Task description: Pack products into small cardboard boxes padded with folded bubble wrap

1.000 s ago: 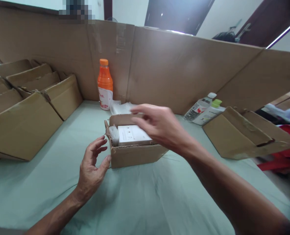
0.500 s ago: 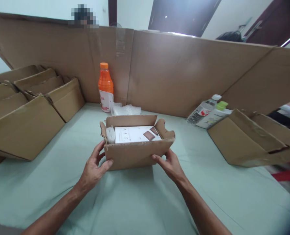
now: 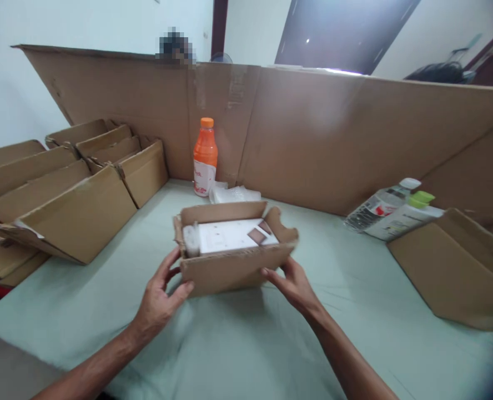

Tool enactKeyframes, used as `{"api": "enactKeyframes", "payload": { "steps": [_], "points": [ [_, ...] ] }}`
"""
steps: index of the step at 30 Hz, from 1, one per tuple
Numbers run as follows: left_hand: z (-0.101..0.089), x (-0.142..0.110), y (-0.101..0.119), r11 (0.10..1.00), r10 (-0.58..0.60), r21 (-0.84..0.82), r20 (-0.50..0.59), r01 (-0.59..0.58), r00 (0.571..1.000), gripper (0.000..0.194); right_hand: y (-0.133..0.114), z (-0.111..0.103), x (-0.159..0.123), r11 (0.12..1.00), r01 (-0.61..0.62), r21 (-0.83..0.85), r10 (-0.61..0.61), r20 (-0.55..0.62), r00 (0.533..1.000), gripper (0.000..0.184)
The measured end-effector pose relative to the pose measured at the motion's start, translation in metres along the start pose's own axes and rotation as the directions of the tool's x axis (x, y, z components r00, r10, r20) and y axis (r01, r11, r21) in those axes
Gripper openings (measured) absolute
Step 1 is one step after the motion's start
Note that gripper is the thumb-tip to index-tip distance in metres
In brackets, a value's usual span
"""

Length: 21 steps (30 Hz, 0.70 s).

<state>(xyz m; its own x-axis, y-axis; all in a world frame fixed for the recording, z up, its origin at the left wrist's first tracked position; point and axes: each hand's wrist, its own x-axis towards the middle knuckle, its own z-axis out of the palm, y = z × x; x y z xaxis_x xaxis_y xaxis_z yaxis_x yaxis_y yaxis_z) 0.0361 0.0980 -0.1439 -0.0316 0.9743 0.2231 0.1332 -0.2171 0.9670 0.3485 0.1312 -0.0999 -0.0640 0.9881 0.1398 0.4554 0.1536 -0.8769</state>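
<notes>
Between my hands is a small open-topped cardboard box (image 3: 225, 274) with ragged upper edges. My left hand (image 3: 161, 294) grips its left end, thumb on the front wall and fingers round the side. At the lower right corner, my right hand (image 3: 292, 282) grips it the same way, its fingertips hidden behind the box. Inside lies a white carton (image 3: 225, 235) with brown squares printed at its right end. A roll-like piece of clear bubble wrap (image 3: 191, 239) is tucked beside the carton at the left. Whether the box touches the cloth is hard to tell.
Behind stand an orange bottle (image 3: 205, 158) and folded bubble wrap (image 3: 238, 194). Cardboard bins (image 3: 84, 216) sit at the left, another bin (image 3: 458, 272) at the right. A clear bottle (image 3: 382, 205) and a green-capped white bottle (image 3: 405, 219) lean near a tall cardboard wall (image 3: 313, 139). Green cloth (image 3: 230, 344) covers the table.
My right hand came down from above the white carton to the box's right end, and my left hand closed on the left end. The view has since swung left.
</notes>
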Motion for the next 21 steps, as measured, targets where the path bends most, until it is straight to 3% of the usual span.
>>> {"api": "enactKeyframes", "payload": {
  "steps": [3,7,9,13,16,21],
  "points": [
    [-0.035,0.01,-0.012,0.998,-0.057,0.026,-0.203,0.063,0.978,0.072,-0.014,0.053,0.075,0.989,0.146,0.002,-0.145,0.12,0.982,0.058],
    [-0.052,0.034,-0.027,0.985,-0.163,-0.014,-0.382,0.17,0.91,0.076,-0.022,0.124,0.146,0.982,0.178,-0.061,-0.18,-0.031,0.983,0.057],
    [-0.052,0.047,-0.034,0.975,-0.219,-0.049,-0.389,0.217,0.895,0.075,-0.022,0.155,0.158,0.979,0.198,-0.051,-0.2,-0.025,0.98,0.059],
    [-0.046,0.073,-0.041,0.977,-0.214,-0.1,-0.355,0.191,0.91,0.072,-0.019,0.202,0.159,0.966,0.257,-0.018,-0.255,0.093,0.963,0.069],
    [-0.044,0.099,-0.044,0.977,-0.204,-0.134,-0.35,0.167,0.914,0.074,-0.018,0.224,0.172,0.966,0.26,-0.004,-0.257,0.143,0.956,0.078],
    [-0.05,0.149,-0.057,0.969,-0.221,-0.184,-0.356,0.163,0.908,0.075,-0.015,0.245,0.222,0.968,0.249,0.016,-0.248,0.176,0.953,0.085]
  ]
}}
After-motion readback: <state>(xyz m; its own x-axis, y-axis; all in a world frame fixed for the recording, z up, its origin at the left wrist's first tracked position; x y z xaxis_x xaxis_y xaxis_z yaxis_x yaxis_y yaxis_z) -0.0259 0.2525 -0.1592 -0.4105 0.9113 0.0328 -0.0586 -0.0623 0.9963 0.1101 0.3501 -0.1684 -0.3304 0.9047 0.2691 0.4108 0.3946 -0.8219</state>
